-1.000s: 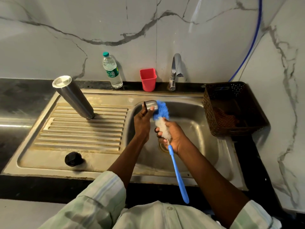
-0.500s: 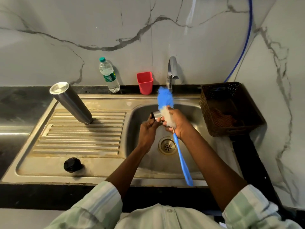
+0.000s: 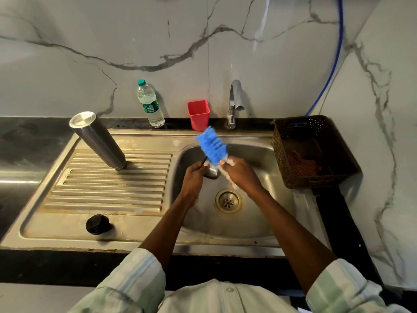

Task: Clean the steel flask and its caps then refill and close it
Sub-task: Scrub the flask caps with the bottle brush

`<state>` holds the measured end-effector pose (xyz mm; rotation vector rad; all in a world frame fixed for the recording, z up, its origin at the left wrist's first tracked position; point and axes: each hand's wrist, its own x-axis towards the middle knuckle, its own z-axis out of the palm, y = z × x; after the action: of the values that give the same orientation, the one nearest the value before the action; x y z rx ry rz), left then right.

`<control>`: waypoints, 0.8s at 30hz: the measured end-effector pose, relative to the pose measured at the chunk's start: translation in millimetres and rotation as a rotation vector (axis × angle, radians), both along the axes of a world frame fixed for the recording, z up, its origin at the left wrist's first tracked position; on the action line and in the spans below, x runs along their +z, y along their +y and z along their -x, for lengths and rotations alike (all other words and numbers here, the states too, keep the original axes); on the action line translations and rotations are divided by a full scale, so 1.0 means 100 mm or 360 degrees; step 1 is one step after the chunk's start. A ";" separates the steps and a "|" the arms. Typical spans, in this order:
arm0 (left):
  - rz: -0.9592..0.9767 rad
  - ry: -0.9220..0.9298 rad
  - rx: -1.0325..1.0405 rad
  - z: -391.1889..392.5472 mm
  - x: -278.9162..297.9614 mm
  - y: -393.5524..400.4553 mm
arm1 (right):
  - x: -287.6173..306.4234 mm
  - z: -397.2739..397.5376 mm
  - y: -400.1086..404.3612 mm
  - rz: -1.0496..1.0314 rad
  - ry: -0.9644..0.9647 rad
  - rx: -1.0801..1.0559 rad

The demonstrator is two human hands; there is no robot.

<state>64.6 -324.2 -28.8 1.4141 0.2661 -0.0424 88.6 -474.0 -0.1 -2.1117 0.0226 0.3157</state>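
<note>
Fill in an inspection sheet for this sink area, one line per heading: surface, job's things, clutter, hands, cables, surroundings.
Surface: steel sink with ribbed drainboard in a dark counter.
Job's things: flask upside down on the drainboard; black cap near its front edge; steel cap and blue brush over the basin.
Clutter: water bottle, red cup, brown basket.
Hands: left hand holds the steel cap; right hand grips the brush.
Cables: blue hose on the wall.
Surroundings: marble wall, tap with no water seen running.
</note>
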 end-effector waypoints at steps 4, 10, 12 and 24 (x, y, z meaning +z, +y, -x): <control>0.0480 0.0050 0.0103 -0.01 0.00 0.07 | 0.01 0.02 -0.08 -0.0627 0.0349 -0.0201; 0.1243 0.0112 0.0438 0.03 0.01 -0.10 | -0.03 0.17 0.15 -0.1058 0.0773 -0.0394; 0.1080 0.0046 0.0539 0.01 -0.01 -0.11 | -0.05 0.26 0.24 -0.1183 0.0918 -0.0412; 0.0127 -0.0172 0.0403 0.10 0.04 -0.05 | -0.07 0.22 0.41 -0.1922 0.1406 -0.0342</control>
<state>54.4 -328.9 -24.6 1.2899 0.3481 0.2285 67.0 -432.8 -6.7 -0.6636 0.4521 0.8467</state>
